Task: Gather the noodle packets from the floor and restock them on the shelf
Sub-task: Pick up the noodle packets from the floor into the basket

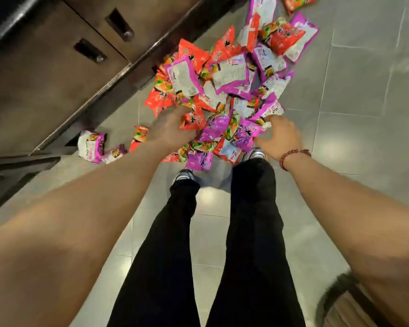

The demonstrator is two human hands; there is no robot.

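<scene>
Noodle packets [229, 76] are heaped on the floor [354, 95] by your feet, and you've got your left hand [169, 129] and right hand [279, 138] at either side of the near edge, prob to scoop a bunch, though can't tell if either's actually gripping.

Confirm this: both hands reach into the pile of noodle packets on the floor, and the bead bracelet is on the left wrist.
Wrong wrist: the head view shows the bead bracelet on the right wrist. The rest holds: left hand and right hand both reach into the pile of noodle packets on the floor.
</scene>
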